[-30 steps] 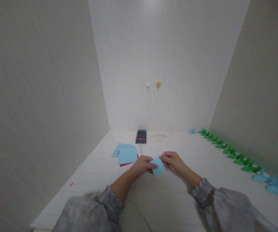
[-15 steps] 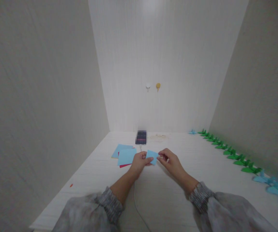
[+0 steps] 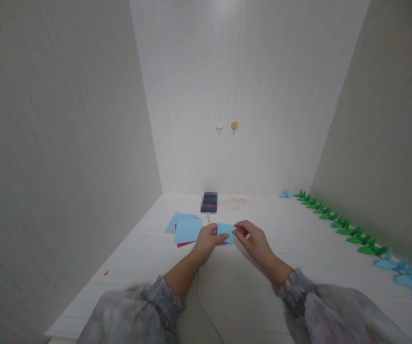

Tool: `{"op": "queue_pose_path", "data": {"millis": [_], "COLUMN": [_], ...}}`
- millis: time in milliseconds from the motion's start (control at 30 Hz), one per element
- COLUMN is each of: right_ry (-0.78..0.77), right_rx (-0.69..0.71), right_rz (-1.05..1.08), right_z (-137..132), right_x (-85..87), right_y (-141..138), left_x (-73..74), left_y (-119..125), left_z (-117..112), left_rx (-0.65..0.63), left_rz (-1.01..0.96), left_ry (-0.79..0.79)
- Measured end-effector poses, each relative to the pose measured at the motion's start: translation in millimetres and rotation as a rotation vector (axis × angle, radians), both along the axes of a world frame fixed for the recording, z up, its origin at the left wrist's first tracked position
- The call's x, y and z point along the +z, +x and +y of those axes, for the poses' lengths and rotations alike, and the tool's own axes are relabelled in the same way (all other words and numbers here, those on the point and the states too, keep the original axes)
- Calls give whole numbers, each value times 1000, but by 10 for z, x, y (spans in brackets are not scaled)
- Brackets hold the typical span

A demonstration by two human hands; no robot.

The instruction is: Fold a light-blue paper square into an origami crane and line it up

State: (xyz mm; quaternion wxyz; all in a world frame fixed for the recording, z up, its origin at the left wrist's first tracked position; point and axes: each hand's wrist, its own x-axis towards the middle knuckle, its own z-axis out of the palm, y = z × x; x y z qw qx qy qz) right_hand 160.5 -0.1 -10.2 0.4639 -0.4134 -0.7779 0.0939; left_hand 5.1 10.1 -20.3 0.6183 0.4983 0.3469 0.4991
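Note:
A small folded piece of light-blue paper (image 3: 226,230) is held up between my two hands, above the white table. My left hand (image 3: 209,241) is closed on its left side, thumb across the front of the paper. At the paper's right edge, the thumb and fingertips of my right hand (image 3: 251,238) pinch together. Just left of my left hand lie light-blue paper sheets (image 3: 188,231), with red paper (image 3: 185,244) showing from under them.
A phone (image 3: 209,203) with a blurred screen stands near the back wall, joined to a white cable (image 3: 206,313). Green folded paper figures (image 3: 339,223) and blue ones (image 3: 406,277) line the right wall. An orange scrap (image 3: 106,273) lies at the left. Two hooks (image 3: 234,126) hang on the wall.
The folded blue paper has turned slightly, its top edge now nearly level. Both hands keep almost the same place and grip.

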Motion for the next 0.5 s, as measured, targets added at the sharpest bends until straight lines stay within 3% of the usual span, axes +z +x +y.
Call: {"op": "queue_pose_path", "data": {"millis": [500], "right_ry": [-90], "right_rx": [-4], "right_rz": [64], "right_z": [-4], "right_x": [15], "right_y": [-12], "left_x": [11], "left_y": [10], "left_z": [-9], "left_rx": [1], "left_rz": [-26], "left_ry": [30]}}
